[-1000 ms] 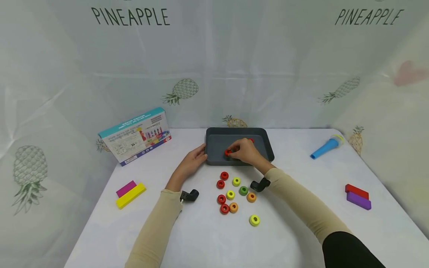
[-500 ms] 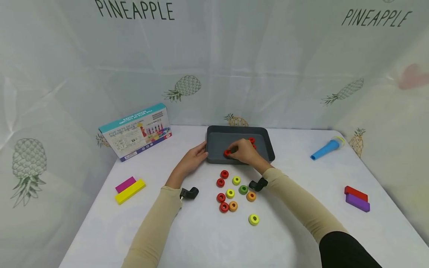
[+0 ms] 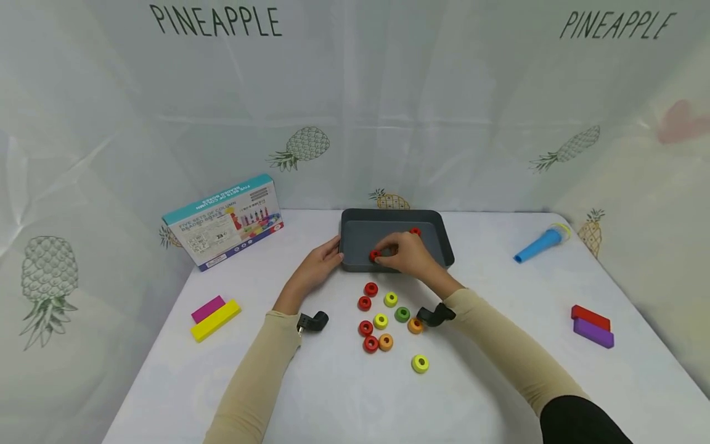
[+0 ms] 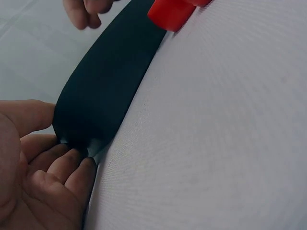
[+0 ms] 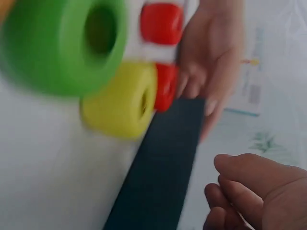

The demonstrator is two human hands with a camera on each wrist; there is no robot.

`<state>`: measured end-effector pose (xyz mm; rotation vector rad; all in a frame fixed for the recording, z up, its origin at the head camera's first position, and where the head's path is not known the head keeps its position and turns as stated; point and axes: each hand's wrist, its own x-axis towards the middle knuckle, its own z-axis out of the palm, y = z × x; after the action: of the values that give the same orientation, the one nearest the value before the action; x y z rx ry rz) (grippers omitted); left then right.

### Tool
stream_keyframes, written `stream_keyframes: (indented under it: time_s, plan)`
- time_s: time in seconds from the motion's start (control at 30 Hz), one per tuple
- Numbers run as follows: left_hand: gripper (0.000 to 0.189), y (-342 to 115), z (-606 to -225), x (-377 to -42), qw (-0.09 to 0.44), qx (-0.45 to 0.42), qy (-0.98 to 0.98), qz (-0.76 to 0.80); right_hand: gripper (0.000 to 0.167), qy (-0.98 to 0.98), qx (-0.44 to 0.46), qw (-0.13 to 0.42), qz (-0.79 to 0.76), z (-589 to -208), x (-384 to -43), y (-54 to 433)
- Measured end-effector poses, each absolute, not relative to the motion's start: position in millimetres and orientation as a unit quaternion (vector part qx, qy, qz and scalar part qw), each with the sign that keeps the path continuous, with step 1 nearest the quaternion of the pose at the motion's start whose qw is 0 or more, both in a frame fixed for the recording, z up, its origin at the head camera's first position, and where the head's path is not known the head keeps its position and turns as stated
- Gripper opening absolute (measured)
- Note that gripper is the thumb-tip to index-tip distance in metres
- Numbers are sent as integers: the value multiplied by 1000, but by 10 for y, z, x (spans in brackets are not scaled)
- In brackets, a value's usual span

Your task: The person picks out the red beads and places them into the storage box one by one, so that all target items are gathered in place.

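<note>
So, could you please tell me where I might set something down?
The table is bare between the grey tray and blue cone, and between the right sleeve and purple block. It is crowded with ring beads on the tray's near side.

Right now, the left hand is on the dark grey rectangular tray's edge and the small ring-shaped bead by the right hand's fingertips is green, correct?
The colour is wrong: the head view shows a small red ring-shaped bead by the right hand. The rest is right.
</note>
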<state>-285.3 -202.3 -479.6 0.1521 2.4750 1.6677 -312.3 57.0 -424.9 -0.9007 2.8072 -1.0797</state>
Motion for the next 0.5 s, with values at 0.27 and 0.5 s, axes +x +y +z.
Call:
stream_keyframes:
  time_s: [0.27, 0.5]
  plan:
    - [60, -2022, -4763, -2856, 81, 36, 826, 557, 24, 889, -290, 58, -350, -4273, -2767, 590]
    - [60, -2006, -4768, -2827, 73, 42, 839, 537, 26, 891, -287, 71, -344, -4449, -2624, 597]
